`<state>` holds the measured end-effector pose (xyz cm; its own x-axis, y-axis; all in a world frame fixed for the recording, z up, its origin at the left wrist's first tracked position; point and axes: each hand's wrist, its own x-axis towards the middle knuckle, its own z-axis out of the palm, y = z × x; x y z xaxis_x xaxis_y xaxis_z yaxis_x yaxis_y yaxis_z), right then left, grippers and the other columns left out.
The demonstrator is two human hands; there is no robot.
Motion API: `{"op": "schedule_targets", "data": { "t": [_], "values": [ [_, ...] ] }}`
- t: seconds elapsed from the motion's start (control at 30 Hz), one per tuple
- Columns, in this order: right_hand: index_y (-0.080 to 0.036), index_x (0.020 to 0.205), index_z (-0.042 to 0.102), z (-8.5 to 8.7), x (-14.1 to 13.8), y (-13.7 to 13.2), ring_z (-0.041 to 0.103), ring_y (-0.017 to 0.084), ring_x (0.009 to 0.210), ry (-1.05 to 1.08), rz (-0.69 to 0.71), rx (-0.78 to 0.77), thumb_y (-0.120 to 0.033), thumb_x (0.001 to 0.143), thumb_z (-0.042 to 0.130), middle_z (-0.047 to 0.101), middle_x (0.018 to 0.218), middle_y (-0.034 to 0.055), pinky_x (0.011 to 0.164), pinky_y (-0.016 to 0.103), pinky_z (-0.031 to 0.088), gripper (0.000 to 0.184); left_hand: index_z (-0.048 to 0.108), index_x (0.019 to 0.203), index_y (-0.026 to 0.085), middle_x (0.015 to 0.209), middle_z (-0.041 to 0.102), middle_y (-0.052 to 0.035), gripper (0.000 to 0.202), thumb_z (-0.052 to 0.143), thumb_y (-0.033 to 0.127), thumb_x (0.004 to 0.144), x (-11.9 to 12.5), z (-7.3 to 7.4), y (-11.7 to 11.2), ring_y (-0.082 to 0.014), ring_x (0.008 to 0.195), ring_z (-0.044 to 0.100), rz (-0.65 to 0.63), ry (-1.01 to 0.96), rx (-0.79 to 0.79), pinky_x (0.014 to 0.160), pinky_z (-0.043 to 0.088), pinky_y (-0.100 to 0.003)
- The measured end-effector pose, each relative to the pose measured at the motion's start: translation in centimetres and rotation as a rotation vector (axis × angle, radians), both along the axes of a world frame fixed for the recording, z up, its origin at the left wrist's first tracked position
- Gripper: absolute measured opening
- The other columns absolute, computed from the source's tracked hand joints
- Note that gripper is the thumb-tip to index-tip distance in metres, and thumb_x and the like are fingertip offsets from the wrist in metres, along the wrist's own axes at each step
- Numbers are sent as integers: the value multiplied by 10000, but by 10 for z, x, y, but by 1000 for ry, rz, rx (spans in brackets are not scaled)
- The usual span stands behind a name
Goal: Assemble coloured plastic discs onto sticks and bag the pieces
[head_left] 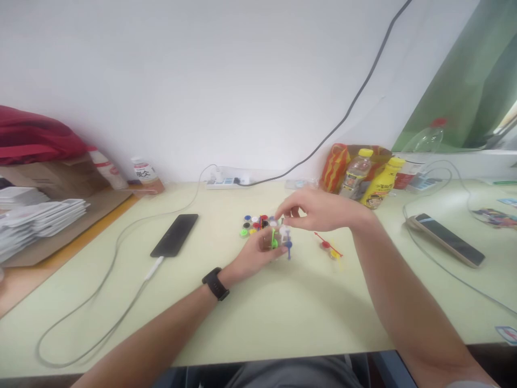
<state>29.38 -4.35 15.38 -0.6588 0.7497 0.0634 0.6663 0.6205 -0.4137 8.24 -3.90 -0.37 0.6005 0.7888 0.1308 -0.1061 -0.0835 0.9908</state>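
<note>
Saw pale green table (323, 312) against white wall (258, 81), head view only. Noted dark cable (357, 99) running down the wall to power strip (224, 184), plus green curtain (448, 81) at upper right.

Found colored discs (256, 225) clustered mid-table, just beyond left hand (256, 252): blue, white, red, black, green and yellow among them. Caught left fingers curled around green piece (274, 243), with thumb tip next to blue piece (289, 245). Could not tell from blur and overlap whether pinching either one. Logged black watch (216, 284) on left wrist.

Had right hand (317, 209) over the right side of the cluster, fingers bent down, thumb and index tips close together near white piece (285, 230). Could not tell whether gripping anything there; too small and smeared.

Spotted red piece (325, 245) and yellow piece (335, 254) lying side by side on the table, right of both hands, near right forearm.

Also saw black phone (174, 235) to the left, plugged into white charging cable (154, 268); second phone (450, 241) far right. Registered yellow bottle (382, 186) and yellow-capped clear bottle (355, 175) in front of red-and-yellow bag (335, 168) near the wall. Counted stacked white cards (60, 215) as one pile group at far left, beside cardboard box (56, 180) under red fabric (36, 134).
</note>
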Motion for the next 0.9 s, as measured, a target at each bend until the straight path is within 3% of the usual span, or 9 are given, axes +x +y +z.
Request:
{"op": "schedule_targets", "data": {
  "t": [0.07,0.17,0.3,0.47,0.67,0.77,0.9],
  "values": [
    [-252,1117,801,7,5,-2,676,219,924,56,4,3,-290,913,611,775,1107,59,753,306,498,281,665,1261,186,1220,725,-122,477,854,340,851,-1,5,-1,-275,1144,689,22,-27,-58,1000,548,-411],
    [-221,1123,782,15,22,-2,674,225,929,114,-113,45,-386,947,584,770,1098,72,763,315,505,312,652,1275,187,1248,722,-137,493,857,326,849,-2,8,-1,-282,1135,700,77,-145,-214,1004,555,-439],
    [-227,1105,770,9,51,8,680,232,910,27,-242,-11,-466,935,596,758,1094,73,709,309,502,341,649,1252,194,1315,696,-150,443,834,328,873,-1,5,-2,-269,1071,729,67,-240,-350,990,566,-445],
    [-204,1056,762,-6,62,25,685,243,939,-115,-259,-139,-444,910,615,735,1119,98,705,298,496,317,610,1236,186,1237,720,-138,487,856,360,853,4,1,-8,-257,1012,743,51,-138,-152,937,590,-432],
    [-200,970,754,8,40,14,599,183,752,30,-146,-15,-466,929,590,710,862,45,635,290,419,314,592,1352,189,1135,729,-109,582,837,395,866,5,-5,-8,-237,970,743,80,31,-28,906,602,-404],
    [-202,967,772,9,30,6,580,167,710,-45,-85,-42,-437,922,603,689,827,34,613,289,394,293,592,1368,185,1132,718,-108,591,834,392,869,5,-5,-7,-242,999,733,85,13,2,900,602,-392],
    [-204,952,789,3,21,5,559,160,668,-141,-132,-22,-456,888,654,650,776,28,584,292,360,292,599,1355,202,1122,705,-102,535,807,387,898,4,-7,-6,-272,1096,707,93,2,45,899,595,-385]
  ]
}}
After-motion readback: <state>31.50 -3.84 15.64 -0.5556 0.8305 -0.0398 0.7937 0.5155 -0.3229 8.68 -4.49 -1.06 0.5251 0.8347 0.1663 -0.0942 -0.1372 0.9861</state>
